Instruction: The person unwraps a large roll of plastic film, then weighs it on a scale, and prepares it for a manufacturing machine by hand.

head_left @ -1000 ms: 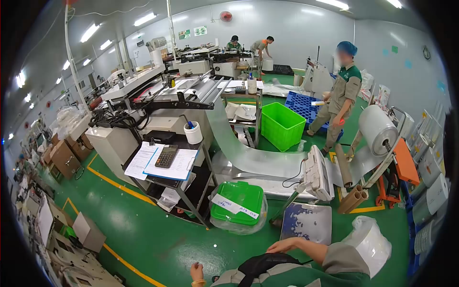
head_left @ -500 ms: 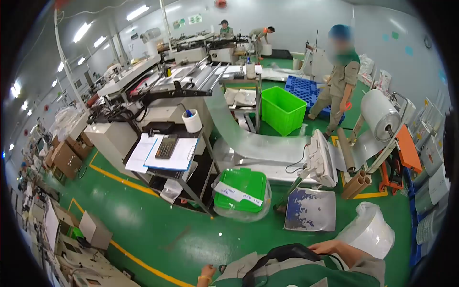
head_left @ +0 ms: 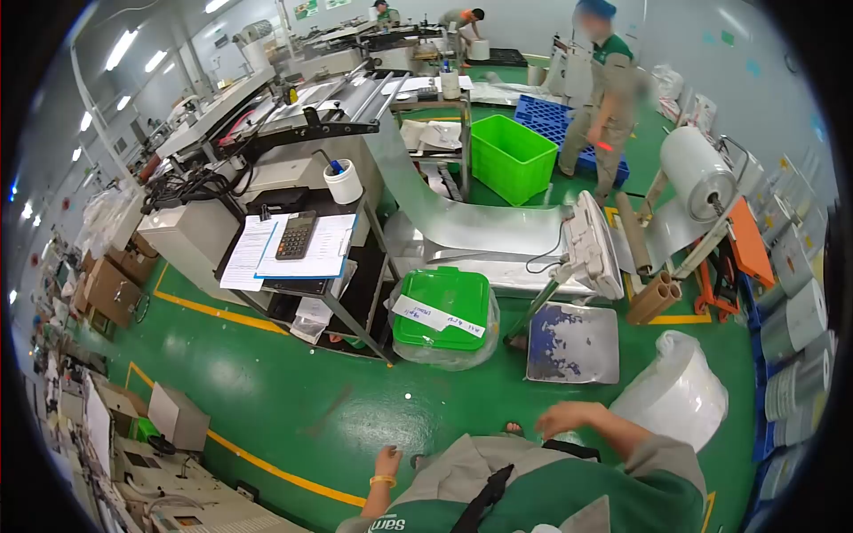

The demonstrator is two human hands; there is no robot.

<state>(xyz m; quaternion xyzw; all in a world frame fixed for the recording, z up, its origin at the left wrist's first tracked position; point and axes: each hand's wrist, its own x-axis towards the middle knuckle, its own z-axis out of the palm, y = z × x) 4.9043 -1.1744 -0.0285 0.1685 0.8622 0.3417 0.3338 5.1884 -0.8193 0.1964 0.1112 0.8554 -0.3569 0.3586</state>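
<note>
My left hand, with a yellow-orange band on the wrist, hangs over the green floor beside my body. Its fingers are small and turned away, and I see nothing held in it. In front of my waist is my right hand, fingers apart and slightly bent, with no object visible in it. A black strap lies just below that hand, across my green and grey clothing. Nearest on the right is a full white plastic bag. A floor scale with a worn metal platform stands ahead of my right hand.
A green lidded bin wrapped in plastic stands beside a cart with a calculator and clipboard. Film runs past cardboard tubes to a large roll. A co-worker stands behind a green crate. Machinery lines the left.
My right hand has come away from the black strap and reaches forward. My left hand appears higher. The view has tilted down, shifting the surroundings upward; the co-worker has moved slightly.
</note>
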